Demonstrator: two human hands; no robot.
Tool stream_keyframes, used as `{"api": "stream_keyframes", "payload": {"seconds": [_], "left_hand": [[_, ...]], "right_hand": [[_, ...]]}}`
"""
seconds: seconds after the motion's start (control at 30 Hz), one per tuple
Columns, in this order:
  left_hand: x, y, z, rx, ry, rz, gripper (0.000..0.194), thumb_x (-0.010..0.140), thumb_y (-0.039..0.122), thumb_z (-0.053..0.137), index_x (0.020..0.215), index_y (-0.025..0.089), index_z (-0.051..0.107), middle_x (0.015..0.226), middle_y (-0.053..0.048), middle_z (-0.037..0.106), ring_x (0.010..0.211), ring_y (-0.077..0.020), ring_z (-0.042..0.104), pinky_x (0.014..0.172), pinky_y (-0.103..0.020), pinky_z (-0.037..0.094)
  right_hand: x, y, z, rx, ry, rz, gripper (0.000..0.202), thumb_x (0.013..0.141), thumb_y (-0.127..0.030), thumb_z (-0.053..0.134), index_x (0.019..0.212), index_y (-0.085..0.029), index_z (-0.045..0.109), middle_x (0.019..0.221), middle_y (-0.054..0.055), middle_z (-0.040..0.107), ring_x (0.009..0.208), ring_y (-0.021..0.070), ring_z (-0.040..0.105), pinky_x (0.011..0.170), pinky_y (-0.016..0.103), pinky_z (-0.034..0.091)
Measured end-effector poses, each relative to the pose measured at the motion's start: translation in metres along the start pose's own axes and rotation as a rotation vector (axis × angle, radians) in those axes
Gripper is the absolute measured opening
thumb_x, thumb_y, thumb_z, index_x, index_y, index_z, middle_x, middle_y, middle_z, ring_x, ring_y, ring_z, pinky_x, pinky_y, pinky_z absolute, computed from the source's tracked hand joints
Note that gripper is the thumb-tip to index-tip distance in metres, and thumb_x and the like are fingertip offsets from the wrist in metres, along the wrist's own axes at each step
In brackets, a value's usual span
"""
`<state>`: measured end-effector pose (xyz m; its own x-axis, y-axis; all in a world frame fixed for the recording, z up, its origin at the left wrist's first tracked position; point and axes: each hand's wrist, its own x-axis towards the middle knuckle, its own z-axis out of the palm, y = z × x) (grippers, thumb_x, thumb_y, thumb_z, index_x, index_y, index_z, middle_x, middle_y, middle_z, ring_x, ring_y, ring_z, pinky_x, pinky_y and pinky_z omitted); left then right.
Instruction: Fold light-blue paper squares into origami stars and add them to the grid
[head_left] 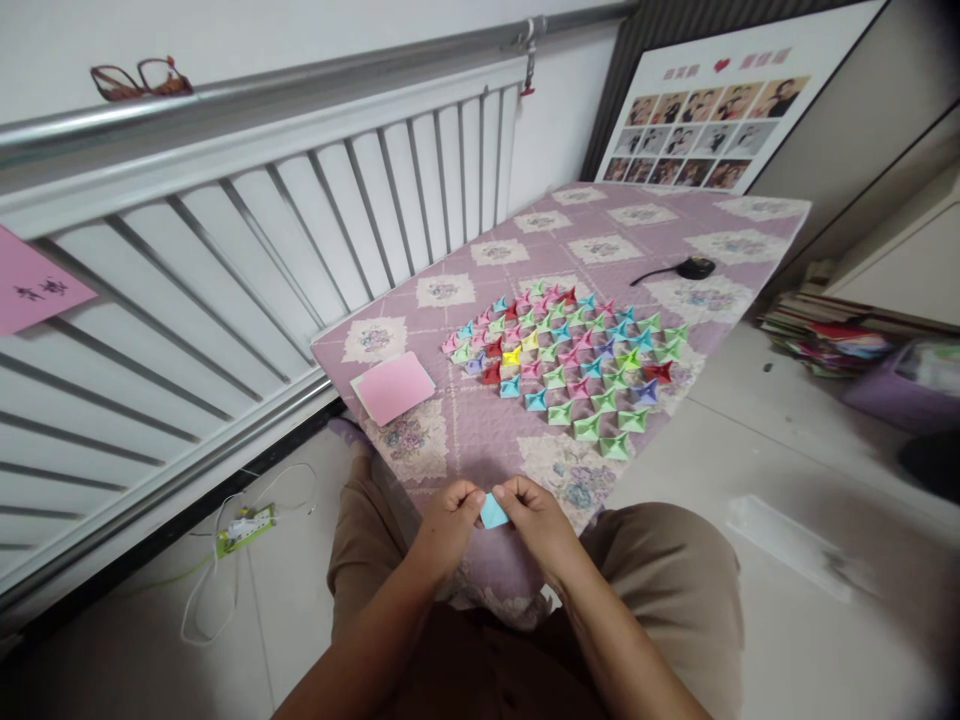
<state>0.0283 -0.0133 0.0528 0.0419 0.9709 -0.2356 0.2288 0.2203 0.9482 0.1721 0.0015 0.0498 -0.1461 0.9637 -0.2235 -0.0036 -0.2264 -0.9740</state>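
Note:
A small folded piece of light-blue paper (494, 511) is held between my two hands over the near part of the table. My left hand (454, 512) pinches its left edge between thumb and fingers. On the other side, my right hand (531, 508) grips the right edge in the same way. Beyond my hands stand rows of small folded paper boats (555, 378) in green, pink, blue, red, yellow and purple. To the left lies a stack of square paper sheets (395, 387), pink on top.
A patterned purple tablecloth (480, 430) covers the table, which stands by a white radiator (300, 250). A black object with a cord (694, 268) lies at the back right. On the floor at left is a power strip (245, 530) with cables. Glasses (141, 80) rest on the pipe.

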Motion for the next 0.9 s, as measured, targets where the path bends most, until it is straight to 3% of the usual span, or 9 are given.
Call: {"api": "stream_keyframes", "payload": {"seconds": [0.2, 0.33, 0.5, 0.7, 0.9], "left_hand": [[0.001, 0.006, -0.004, 0.003, -0.066, -0.014, 0.017, 0.08, 0.027, 0.051, 0.086, 0.017, 0.062, 0.072, 0.001, 0.059, 0.067, -0.0131, 0.052, 0.064, -0.024, 0.039], [0.003, 0.007, -0.004, -0.005, -0.031, -0.051, 0.014, 0.077, 0.024, 0.052, 0.082, 0.017, 0.063, 0.07, 0.001, 0.059, 0.065, -0.0126, 0.051, 0.063, -0.024, 0.039], [0.005, 0.002, -0.002, -0.013, 0.025, -0.051, 0.013, 0.078, 0.022, 0.052, 0.081, 0.016, 0.063, 0.071, 0.001, 0.059, 0.065, -0.0119, 0.051, 0.064, -0.024, 0.04], [0.006, 0.001, -0.001, -0.005, 0.022, -0.045, 0.013, 0.077, 0.02, 0.054, 0.085, 0.016, 0.063, 0.078, -0.001, 0.063, 0.072, -0.0134, 0.055, 0.067, -0.024, 0.042], [0.007, -0.004, 0.001, 0.063, 0.038, -0.001, 0.012, 0.076, 0.017, 0.054, 0.086, 0.017, 0.062, 0.082, -0.001, 0.064, 0.076, -0.0141, 0.057, 0.07, -0.025, 0.043]], "right_hand": [[0.0, 0.001, -0.005, -0.019, -0.011, 0.035, 0.035, 0.074, -0.05, 0.062, 0.061, -0.019, 0.053, 0.054, -0.005, 0.046, 0.052, 0.0092, 0.038, 0.05, 0.023, 0.031], [-0.003, 0.0, -0.011, 0.077, -0.044, 0.072, 0.035, 0.078, -0.053, 0.058, 0.071, -0.019, 0.057, 0.057, -0.005, 0.046, 0.052, 0.0092, 0.039, 0.051, 0.023, 0.033], [-0.007, 0.004, -0.015, 0.078, -0.043, 0.101, 0.033, 0.073, -0.051, 0.065, 0.079, -0.02, 0.06, 0.06, -0.005, 0.05, 0.055, 0.0103, 0.043, 0.054, 0.024, 0.037], [-0.011, 0.006, -0.013, 0.013, -0.041, 0.058, 0.025, 0.073, -0.044, 0.064, 0.071, -0.019, 0.059, 0.058, -0.005, 0.049, 0.054, 0.0096, 0.041, 0.052, 0.023, 0.034], [-0.01, 0.009, -0.013, -0.078, 0.014, -0.035, 0.026, 0.073, -0.047, 0.061, 0.075, -0.021, 0.058, 0.069, -0.001, 0.056, 0.066, 0.0143, 0.049, 0.062, 0.027, 0.04]]}}
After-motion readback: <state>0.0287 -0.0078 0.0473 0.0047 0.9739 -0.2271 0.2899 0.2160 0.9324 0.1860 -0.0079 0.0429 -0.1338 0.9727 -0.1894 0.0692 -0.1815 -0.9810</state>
